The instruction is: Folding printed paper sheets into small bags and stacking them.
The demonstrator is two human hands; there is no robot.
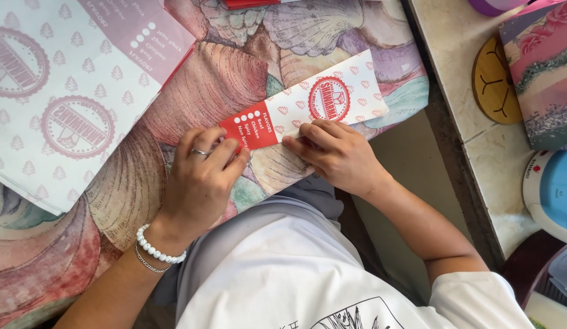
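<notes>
The paper sleeve [308, 106] lies flat on the patterned cloth [198, 85], a narrow strip with its long axis running diagonally: the red end points lower left, the white end with the round red stamp points upper right. Its white end reaches the cloth's right border, just short of the stone ledge [454, 55]. The left hand [201, 176] rests palm down with fingers together over the red end, pressing it to the cloth, not closed around it. The right hand [335, 152] lies with its fingertips flat along the sleeve's lower edge near the middle, likewise pressing, not gripping. Open cloth lies above the sleeve; below it the cloth ends at the person's lap. A stack of printed sheets [64, 97] fills the upper left, well apart from the sleeve. On the ledge sit a round wooden coaster [490, 82] and a floral box [542, 67].
</notes>
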